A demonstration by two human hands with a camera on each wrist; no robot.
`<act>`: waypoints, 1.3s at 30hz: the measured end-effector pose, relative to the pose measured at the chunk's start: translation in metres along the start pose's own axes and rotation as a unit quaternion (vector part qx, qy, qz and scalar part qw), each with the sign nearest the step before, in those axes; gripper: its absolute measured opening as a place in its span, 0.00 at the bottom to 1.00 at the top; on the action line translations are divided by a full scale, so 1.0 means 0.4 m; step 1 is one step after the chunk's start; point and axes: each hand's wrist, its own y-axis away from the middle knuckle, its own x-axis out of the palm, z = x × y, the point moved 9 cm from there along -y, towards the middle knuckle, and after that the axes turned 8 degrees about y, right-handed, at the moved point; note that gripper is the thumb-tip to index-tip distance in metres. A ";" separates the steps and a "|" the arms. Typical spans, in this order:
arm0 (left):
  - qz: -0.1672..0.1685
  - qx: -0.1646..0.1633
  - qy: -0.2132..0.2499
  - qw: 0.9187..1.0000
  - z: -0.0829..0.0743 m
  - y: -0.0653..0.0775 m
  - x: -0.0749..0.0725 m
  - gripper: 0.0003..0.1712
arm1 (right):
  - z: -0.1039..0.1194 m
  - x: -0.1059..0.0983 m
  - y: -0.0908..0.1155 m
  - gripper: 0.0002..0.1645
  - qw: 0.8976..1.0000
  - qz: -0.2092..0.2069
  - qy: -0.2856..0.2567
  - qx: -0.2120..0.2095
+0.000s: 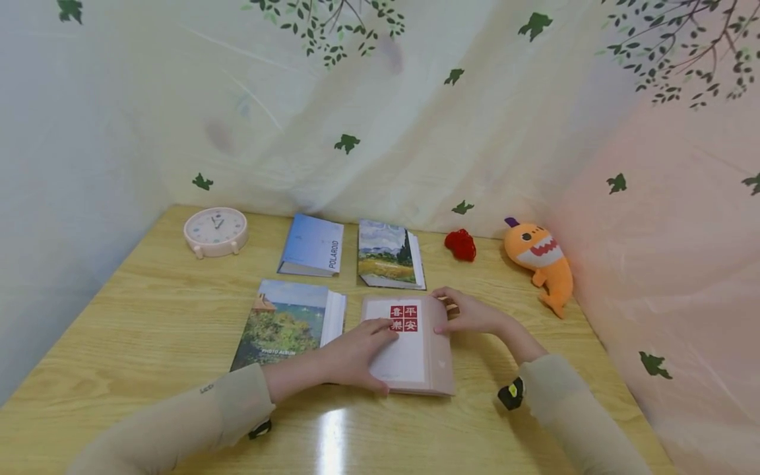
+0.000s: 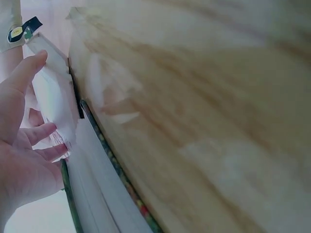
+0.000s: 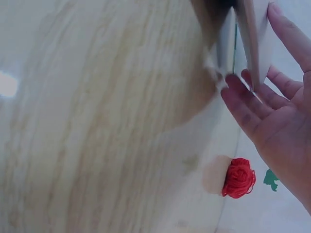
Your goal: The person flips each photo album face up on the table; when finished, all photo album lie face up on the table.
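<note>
A pink photo album [image 1: 410, 359] with a white panel and four red squares of characters lies at the middle of the table. My left hand [image 1: 356, 353] rests its fingers and thumb, spread and fairly straight, over the left part of this cover. At the upper right corner, my right hand [image 1: 475, 313] grips the album's edge. The right wrist view shows its thumb on one face of the pink album [image 3: 260, 39] and the fingers around the lower edge. Partly beneath my left forearm lies an album with a seaside painting [image 1: 291, 323], its white pages [image 2: 97, 179] facing the pink one.
Behind stand a blue Polaroid album [image 1: 311, 244] and a landscape-painting album [image 1: 386, 254]. A pink clock [image 1: 216, 231] is at the back left. Red yarn [image 1: 460, 245] and an orange shark plush [image 1: 540, 260] lie at the right, near the fabric backdrop [image 1: 404, 145].
</note>
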 end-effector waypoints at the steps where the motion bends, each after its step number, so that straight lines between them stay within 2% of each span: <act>1: 0.001 0.000 0.006 1.000 0.001 0.002 0.000 0.57 | 0.002 -0.001 0.002 0.43 1.000 0.002 -0.008 0.000; 15: 0.026 0.029 0.043 0.998 -0.008 0.014 -0.002 0.56 | 0.027 -0.013 0.033 0.32 0.999 -0.008 -0.031 -0.003; 21: 0.038 0.039 0.088 0.995 -0.013 0.022 -0.010 0.56 | 0.039 -0.028 0.045 0.29 0.997 -0.031 -0.066 0.002; 31: 0.081 0.046 0.175 0.980 -0.003 0.042 -0.018 0.55 | 0.075 -0.046 0.066 0.26 0.991 -0.071 -0.115 -0.004; 36: 0.067 0.055 0.209 0.974 -0.003 0.038 -0.037 0.52 | 0.093 -0.046 0.074 0.27 0.983 -0.074 -0.169 -0.014; 39: 0.053 0.062 0.241 0.967 -0.006 0.032 -0.053 0.51 | 0.106 -0.049 0.074 0.28 0.979 -0.080 -0.183 -0.029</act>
